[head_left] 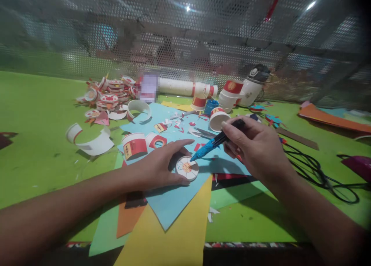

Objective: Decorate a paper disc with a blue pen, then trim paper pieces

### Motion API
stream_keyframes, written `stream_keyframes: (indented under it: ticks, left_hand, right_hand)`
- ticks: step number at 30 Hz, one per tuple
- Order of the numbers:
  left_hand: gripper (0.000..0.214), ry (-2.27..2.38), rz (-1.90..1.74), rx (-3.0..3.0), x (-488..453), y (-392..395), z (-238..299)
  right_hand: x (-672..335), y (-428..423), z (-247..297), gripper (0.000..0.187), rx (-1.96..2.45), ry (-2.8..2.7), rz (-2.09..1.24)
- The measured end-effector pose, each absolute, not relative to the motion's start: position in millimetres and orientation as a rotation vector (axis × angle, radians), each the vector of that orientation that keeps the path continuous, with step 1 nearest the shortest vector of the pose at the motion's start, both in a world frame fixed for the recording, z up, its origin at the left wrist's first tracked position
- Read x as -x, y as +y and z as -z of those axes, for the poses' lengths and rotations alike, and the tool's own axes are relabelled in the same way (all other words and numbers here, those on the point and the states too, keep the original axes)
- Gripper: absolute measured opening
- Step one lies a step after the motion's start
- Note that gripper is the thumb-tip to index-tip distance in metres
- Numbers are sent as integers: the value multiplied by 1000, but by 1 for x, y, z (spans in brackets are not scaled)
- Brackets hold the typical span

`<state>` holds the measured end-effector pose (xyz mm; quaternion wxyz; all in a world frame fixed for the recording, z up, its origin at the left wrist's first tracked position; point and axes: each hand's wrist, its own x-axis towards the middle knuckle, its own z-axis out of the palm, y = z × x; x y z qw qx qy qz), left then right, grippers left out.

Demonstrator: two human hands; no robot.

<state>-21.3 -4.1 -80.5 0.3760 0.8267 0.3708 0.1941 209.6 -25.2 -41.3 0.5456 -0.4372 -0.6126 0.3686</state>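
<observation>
My left hand (158,165) grips a small round white disc (182,175), like the cut-off base of a paper cup, between thumb and fingers on light blue paper (168,215). The disc has a printed orange pattern at its centre, dark lines dividing it into sections and blue dots in one section. In my right hand (257,146) is a black pen (205,148), its lower half smeared with blue paint. The pen's tip points down at the disc's upper edge; whether it touches I cannot tell. Behind the pen lie partly hidden scissors (204,133).
Cut paper cup pieces (135,147) and curled strips (95,142) lie left. Behind stand a blue paint jar (211,106), paper cups (232,92) and a white bottle (252,88). Decorated discs (110,96) are piled back left. A black cable (315,173) coils right.
</observation>
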Motion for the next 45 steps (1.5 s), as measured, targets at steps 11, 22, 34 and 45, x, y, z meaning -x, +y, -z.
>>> stream_keyframes:
  ticks: [11, 22, 34, 45]
  left_hand:
    - [94, 985, -479, -2101, 21, -5, 79]
    - [90, 932, -544, -2109, 21, -4, 82]
    - [86, 942, -541, -2149, 20, -5, 81]
    - [87, 948, -549, -2122, 19, -6, 79]
  right_hand:
    - [-194, -39, 38, 10, 1077, -1689, -552]
    - [-194, -45, 40, 7, 1092, -1809, -431]
    - [-194, -45, 42, 4, 1096, -1823, -434]
    - [-191, -44, 42, 5, 1101, -1845, -421]
